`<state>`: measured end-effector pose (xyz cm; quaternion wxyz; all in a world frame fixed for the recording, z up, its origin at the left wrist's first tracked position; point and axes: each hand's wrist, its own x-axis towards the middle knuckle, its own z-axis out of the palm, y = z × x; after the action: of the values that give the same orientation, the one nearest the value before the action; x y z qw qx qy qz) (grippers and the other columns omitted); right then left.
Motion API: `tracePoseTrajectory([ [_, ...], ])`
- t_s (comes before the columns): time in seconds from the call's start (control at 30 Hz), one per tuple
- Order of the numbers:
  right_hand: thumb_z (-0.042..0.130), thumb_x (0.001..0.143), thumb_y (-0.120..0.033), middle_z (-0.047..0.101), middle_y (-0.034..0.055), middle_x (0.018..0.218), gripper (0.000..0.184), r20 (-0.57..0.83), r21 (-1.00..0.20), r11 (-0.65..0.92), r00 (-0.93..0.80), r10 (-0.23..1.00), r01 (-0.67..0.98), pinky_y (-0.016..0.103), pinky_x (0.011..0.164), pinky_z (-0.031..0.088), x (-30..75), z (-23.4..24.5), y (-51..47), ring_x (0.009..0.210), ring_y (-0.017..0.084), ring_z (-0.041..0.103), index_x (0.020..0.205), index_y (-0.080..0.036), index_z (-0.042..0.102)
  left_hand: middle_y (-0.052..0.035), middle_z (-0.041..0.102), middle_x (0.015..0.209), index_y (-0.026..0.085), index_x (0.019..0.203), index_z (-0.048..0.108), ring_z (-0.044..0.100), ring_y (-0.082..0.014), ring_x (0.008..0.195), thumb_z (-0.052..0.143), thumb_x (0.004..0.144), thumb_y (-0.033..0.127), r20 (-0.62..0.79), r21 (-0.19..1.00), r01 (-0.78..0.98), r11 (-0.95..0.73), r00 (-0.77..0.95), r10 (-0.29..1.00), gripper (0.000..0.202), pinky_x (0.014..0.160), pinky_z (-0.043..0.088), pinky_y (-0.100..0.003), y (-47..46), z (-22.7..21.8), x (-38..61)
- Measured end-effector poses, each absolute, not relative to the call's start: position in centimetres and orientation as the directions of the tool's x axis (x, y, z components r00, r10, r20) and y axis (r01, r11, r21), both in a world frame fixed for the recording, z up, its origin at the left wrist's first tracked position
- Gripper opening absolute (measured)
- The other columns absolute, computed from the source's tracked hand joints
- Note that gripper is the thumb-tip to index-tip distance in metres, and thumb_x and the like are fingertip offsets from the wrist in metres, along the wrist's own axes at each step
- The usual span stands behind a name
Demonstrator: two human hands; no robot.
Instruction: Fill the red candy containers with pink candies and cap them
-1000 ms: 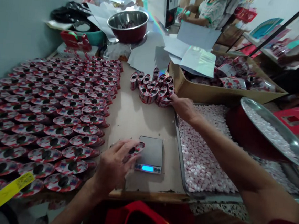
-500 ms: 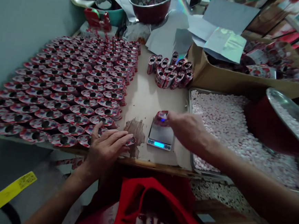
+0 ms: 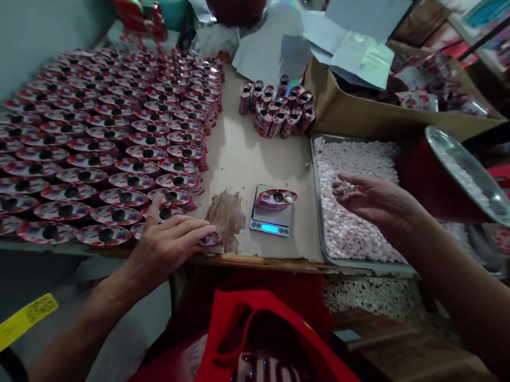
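My left hand (image 3: 169,237) lies with its fingers stretched out across the front right packets, touching a red-and-white printed packet (image 3: 209,238) at the table edge. My right hand (image 3: 371,200) is over the metal tray (image 3: 319,190), palm turned up and fingers curled around a few small white candies (image 3: 346,187). More white candies (image 3: 353,231) fill the tray below it. Between the hands, a small digital scale (image 3: 271,220) with a lit blue display carries one printed packet (image 3: 277,197). That packet has an oval top with a hole, and white bits show at its right end.
Rows of similar packets (image 3: 94,160) cover the left of the table. A cluster of narrower printed tubes (image 3: 279,113) stands behind the scale. A cardboard box (image 3: 340,112) of printed wrappers is behind the tray, and a red bowl (image 3: 441,176) tilts over the tray.
My right hand has let go of the packet on the scale and moved right to the candy tray. My left hand stays on the packets. The camera view has shifted somewhat.
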<state>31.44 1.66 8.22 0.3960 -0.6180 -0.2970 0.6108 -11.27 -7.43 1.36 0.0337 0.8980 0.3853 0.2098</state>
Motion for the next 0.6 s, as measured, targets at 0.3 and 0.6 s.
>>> tracePoseTrajectory([
  [0.3, 0.065, 0.083, 0.004, 0.072, 0.0065, 0.082, 0.025, -0.665, -0.720, -0.640, 0.003, 0.747, -0.269, 0.011, 0.042, 0.050, 31.9, 7.0, 1.4, 0.054, 0.007, 0.054, 0.093, -0.016, 0.075, -0.0116, 0.074, 0.136, 0.028, 0.130, 0.070, 0.068, -0.0349, 0.129, 0.083, 0.093, 0.034, 0.469, 0.202, 0.728, -0.655, 0.515, 0.718, 0.040, 0.129, 0.033, -0.066, -7.9, 4.8, -7.4],
  [0.6, 0.087, 0.077, -0.006, 0.078, 0.0097, 0.084, 0.019, -0.487, -0.849, -0.528, -0.334, 0.807, -0.037, 0.021, 0.057, 0.058, 28.1, 8.2, 3.5, 0.065, 0.012, 0.067, 0.092, -0.014, 0.080, -0.0102, 0.071, 0.138, 0.024, 0.144, 0.062, 0.068, -0.0276, 0.129, 0.084, 0.089, 0.025, 0.347, 0.808, 0.493, -0.322, 0.043, 0.937, 0.060, 0.113, 0.055, -0.046, -3.8, 0.8, 3.1],
])
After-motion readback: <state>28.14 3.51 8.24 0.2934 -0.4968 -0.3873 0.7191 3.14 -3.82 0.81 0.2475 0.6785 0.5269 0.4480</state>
